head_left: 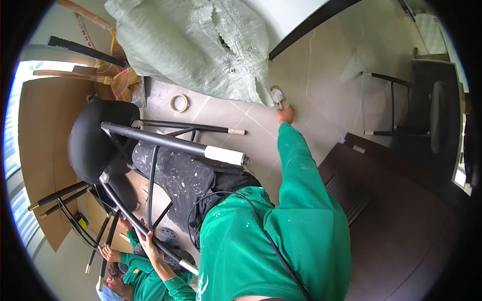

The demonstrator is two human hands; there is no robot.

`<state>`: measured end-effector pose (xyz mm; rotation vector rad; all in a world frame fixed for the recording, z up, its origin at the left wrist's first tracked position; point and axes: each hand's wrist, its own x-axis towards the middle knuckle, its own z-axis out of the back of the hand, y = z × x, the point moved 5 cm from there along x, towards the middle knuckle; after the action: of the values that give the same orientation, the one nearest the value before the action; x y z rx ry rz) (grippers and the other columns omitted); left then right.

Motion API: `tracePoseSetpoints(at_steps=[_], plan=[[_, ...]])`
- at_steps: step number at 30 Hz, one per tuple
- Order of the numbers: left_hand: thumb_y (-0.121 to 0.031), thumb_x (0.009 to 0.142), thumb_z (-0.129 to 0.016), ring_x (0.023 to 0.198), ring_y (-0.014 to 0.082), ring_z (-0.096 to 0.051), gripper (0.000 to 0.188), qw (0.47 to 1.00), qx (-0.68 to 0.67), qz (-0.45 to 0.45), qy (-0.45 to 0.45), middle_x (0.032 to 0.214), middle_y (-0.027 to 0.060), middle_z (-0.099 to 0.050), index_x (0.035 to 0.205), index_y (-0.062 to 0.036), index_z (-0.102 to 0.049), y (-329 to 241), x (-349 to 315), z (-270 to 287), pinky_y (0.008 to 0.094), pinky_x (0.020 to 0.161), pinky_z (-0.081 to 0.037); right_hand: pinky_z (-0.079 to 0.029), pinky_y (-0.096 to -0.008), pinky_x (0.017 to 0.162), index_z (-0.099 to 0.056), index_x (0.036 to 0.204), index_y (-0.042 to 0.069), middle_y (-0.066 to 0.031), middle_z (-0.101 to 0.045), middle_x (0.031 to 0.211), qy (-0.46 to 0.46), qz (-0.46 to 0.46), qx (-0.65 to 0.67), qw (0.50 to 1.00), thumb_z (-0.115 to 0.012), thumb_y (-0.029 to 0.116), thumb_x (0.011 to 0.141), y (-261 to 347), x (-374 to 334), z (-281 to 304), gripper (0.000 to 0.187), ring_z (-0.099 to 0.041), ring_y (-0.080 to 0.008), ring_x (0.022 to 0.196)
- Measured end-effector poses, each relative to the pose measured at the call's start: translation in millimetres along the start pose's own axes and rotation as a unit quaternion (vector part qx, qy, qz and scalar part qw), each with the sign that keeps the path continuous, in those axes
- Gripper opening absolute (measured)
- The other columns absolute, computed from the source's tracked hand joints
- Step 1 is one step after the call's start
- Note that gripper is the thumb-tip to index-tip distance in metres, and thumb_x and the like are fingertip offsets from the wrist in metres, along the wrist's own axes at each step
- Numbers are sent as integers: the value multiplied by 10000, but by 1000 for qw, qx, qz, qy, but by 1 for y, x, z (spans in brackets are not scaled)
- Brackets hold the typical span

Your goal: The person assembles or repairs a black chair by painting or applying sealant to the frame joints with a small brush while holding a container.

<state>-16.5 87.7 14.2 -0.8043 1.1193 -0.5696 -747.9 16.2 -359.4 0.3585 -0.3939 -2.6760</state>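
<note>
At twelve o'clock, on the tiled floor: right hand pinching a small scraper.
At seven o'clock, left hand, fingers wrapped round an overturned black chair's leg; tape roll at eleven.

Pale beige tiled floor runs to a white wall with a dark skirting at the far side. Daylight enters through a window on the left; dark wooden furniture stands on the right.
</note>
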Motion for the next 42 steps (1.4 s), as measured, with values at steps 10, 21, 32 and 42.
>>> tracePoseSetpoints(at_steps=[10,21,32,42], plan=[[-68,887,-647,1083,123,-567,808,999,-36,15,-32,1577,110,-441,1611,-73,-288,-6,-2,-11,238,921,-496,-495,-523,922,-669,1001,-3,-232,-670,1060,-54,40,43,997,-693,76,826,3,-8,10,194,-629,-438,1010],[-110,946,-673,1245,198,-535,767,998,50,-11,-35,1527,106,-463,1610,-45,-294,-11,-1,0,323,1072,-422,-448,-526,981,-563,1128,-28,-218,-627,1145,-59,177,31,982,-827,291,767,51,3,42,549,-558,-418,1135],[-167,984,-652,1493,330,-370,773,982,75,-136,-113,1599,223,-380,1624,-47,-234,-34,-23,18,440,1226,-292,-490,-464,1014,-536,1349,-27,-198,-623,1232,-3,169,95,981,-819,253,800,19,16,-7,678,-580,-388,1193],[-331,971,-613,1430,300,-460,708,959,-157,-224,-69,1506,198,-493,1550,-24,-346,-106,-28,-64,480,1211,-324,-516,-454,913,-584,1138,-41,-215,-636,1143,-200,291,111,929,-894,187,784,37,-15,234,522,-638,-367,1051]])
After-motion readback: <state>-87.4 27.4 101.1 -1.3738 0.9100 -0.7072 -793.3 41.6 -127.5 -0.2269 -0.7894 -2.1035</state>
